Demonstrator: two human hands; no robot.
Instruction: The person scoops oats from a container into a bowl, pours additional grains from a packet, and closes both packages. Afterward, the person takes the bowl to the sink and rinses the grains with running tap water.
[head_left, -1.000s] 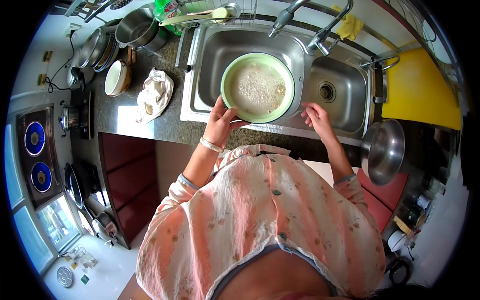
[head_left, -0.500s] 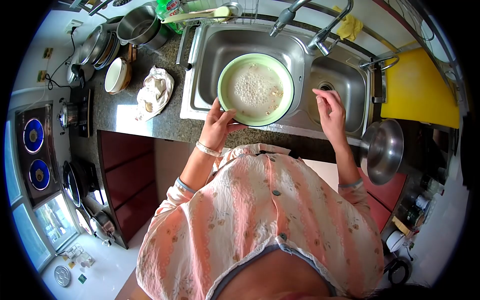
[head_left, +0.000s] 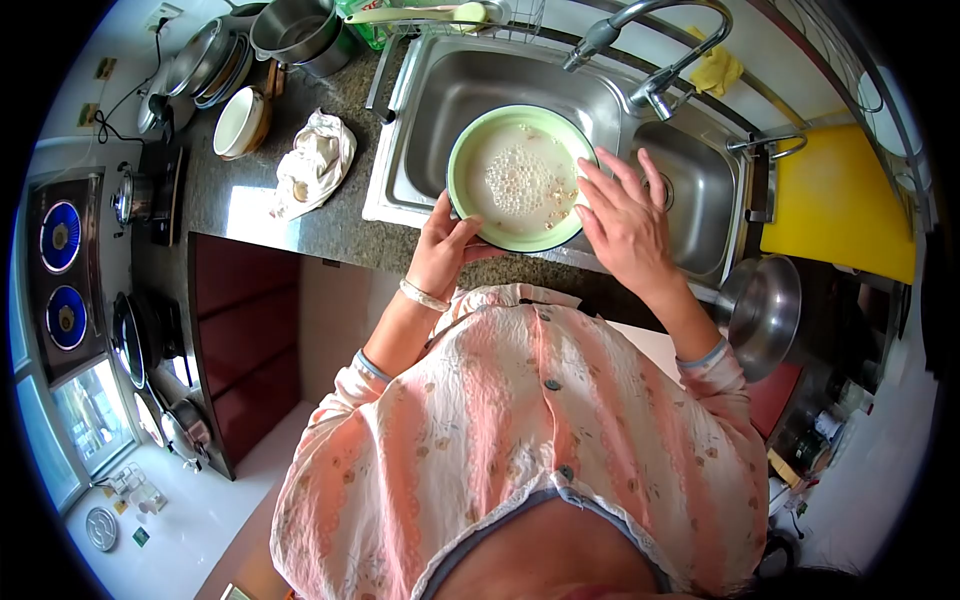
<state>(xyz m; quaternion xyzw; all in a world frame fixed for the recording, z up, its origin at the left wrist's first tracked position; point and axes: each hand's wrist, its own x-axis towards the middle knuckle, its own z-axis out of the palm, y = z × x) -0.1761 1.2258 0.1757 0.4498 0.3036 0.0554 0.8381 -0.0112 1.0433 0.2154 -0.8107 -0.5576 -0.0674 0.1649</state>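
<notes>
A light green bowl (head_left: pixel 468 212) with a dark rim is held over the front edge of the larger basin of the steel sink (head_left: pixel 425 110). Cloudy, bubbly liquid (head_left: pixel 520 185) fills much of it, with small brownish bits floating toward the right side. My left hand (head_left: pixel 445 238) grips the bowl's lower left, thumb at the rim and fingers underneath. At the bowl's right edge is my right hand (head_left: pixel 628 222), fingers spread and holding nothing; the fingertips overlap the rim, and whether they touch it I cannot tell.
A faucet (head_left: pixel 655 85) arches over the sink's back. Left on the counter lie a crumpled cloth (head_left: pixel 315 165), a white bowl (head_left: pixel 240 122) and stacked pots (head_left: pixel 295 35). A steel pan (head_left: pixel 765 318) and a yellow board (head_left: pixel 840 205) stand on the right.
My right hand has moved left from over the smaller basin to the bowl's right edge, its fingers spreading. My left hand keeps its grip on the bowl. The view has shifted slightly.
</notes>
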